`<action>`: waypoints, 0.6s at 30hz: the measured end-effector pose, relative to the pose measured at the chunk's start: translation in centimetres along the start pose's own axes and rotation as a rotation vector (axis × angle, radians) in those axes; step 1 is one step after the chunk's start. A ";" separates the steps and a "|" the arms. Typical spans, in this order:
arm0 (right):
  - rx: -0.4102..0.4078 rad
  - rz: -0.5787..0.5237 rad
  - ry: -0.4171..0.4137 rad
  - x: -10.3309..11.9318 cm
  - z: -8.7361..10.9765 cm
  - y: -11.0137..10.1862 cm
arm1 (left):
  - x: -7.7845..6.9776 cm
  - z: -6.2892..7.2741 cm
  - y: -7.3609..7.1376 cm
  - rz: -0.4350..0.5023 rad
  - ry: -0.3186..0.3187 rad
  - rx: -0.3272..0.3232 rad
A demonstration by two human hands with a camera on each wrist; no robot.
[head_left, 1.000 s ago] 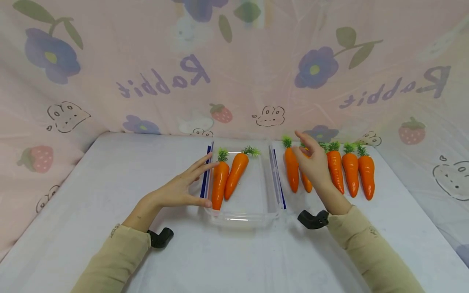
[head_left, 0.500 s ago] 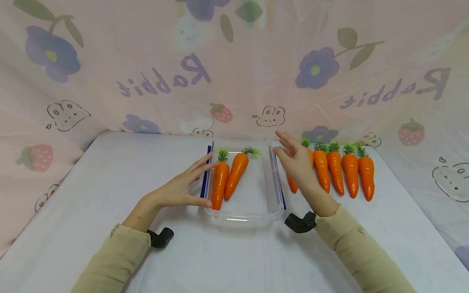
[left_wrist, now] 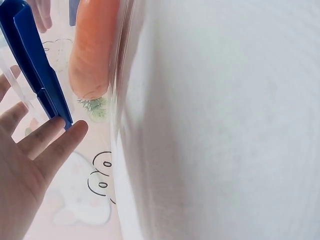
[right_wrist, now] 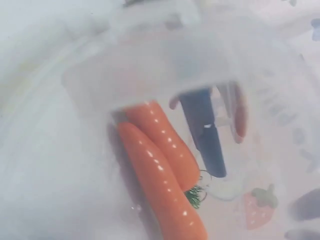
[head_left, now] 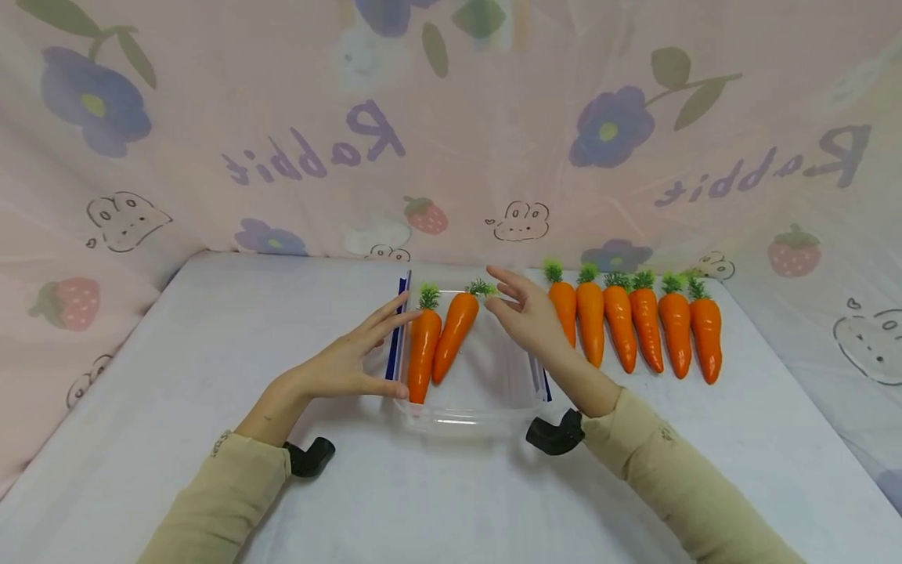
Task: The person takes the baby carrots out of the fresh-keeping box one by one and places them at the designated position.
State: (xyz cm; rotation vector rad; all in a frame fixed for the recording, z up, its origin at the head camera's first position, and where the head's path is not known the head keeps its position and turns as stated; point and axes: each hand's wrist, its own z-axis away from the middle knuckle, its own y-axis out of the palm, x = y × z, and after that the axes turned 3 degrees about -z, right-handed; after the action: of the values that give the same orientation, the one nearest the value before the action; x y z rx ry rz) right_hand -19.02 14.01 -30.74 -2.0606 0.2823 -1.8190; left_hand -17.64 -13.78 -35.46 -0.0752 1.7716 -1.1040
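Observation:
A clear plastic box (head_left: pixel 458 419) with blue side latches stands in the middle of the table. Two orange toy carrots with green tops lie in it, the left carrot (head_left: pixel 424 352) along the left wall and the other carrot (head_left: pixel 456 333) slanting beside it. My left hand (head_left: pixel 341 364) rests at the box's left side with fingers spread, fingertips by the blue latch (left_wrist: pixel 37 65) and thumb at the front corner. Over the box's right wall is my right hand (head_left: pixel 532 317), its fingers loosely bent and nothing visible in them. Its fingertips are near the slanting carrot's leafy top.
To the right of the box, several more carrots (head_left: pixel 620 329) lie in a row, tops towards the back. A white cloth (head_left: pixel 338 501) covers the table. Behind it hangs a pink curtain (head_left: pixel 465 141) with rabbits and flowers printed on it.
My right hand has moved left, from above the row of carrots to over the box, carrying nothing visible. The left hand and the carrots have kept their places.

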 end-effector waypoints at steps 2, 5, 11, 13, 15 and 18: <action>0.015 0.031 0.008 0.0 0.0 0.3 | 0.0 0.0 0.0 0.000 0.001 -0.001; 0.029 0.077 0.029 0.0 0.1 0.8 | 0.0 -0.1 -0.1 -0.002 -0.001 0.003; 0.078 0.138 0.100 -0.1 0.0 2.0 | 0.0 -0.2 -0.1 -0.003 -0.001 0.014; 0.096 0.161 0.101 -0.3 -0.1 2.5 | 0.0 -0.2 -0.1 0.003 -0.001 0.015; 0.108 0.195 0.097 -0.4 -0.2 3.0 | 0.0 -0.2 -0.1 0.009 0.002 0.015; 0.133 0.266 0.050 -0.4 -0.5 3.4 | 0.1 -0.1 0.0 0.014 -0.003 0.011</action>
State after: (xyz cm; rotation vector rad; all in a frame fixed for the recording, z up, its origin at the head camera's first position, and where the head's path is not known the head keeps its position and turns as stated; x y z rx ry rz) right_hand -19.20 11.06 -32.44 -1.7956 0.4164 -1.6821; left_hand -17.75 -13.77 -35.48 -0.0569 1.7610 -1.1031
